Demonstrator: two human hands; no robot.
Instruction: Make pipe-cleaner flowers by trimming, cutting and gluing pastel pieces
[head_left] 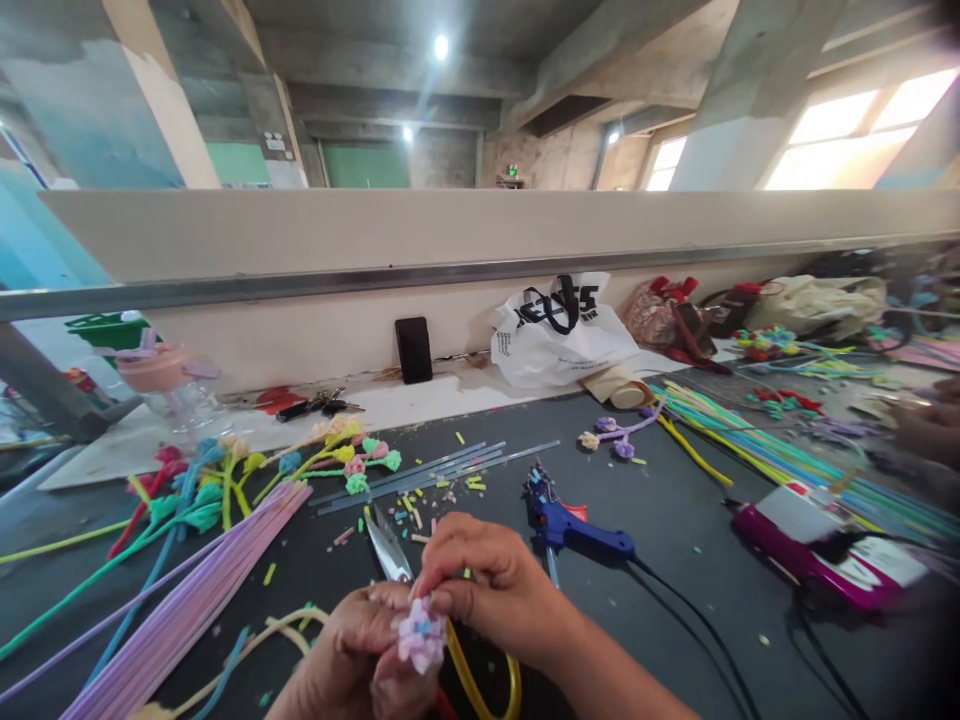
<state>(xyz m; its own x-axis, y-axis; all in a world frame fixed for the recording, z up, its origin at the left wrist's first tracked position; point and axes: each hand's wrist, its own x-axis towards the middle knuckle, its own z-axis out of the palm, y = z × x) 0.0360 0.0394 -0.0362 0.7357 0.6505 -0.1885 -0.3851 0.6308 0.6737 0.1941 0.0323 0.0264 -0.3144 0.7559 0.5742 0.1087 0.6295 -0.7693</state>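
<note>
A small pale pink and lilac fuzzy flower (421, 636), bluish at its middle, is held low in the centre of the view. My left hand (349, 645) is closed around it from the left and below. From above and the right, my right hand (491, 580) pinches at its upper edge; what lies between those fingertips is partly hidden. Under my hands rest scissors (388, 548), blades pointing away from me, with a yellow handle loop showing. A blue glue gun (581, 527) lies right of my right hand, its cord trailing toward me.
Lilac and pink pipe cleaners (202, 600) lie at left, beside finished fuzzy flowers (202, 500). Clear glue sticks (450, 468) and cut scraps are beyond my hands. A phone (414, 350) leans on the partition near a white bag (562, 335). A magenta device (817, 560) sits right; another person's hand (926, 420) shows blurred.
</note>
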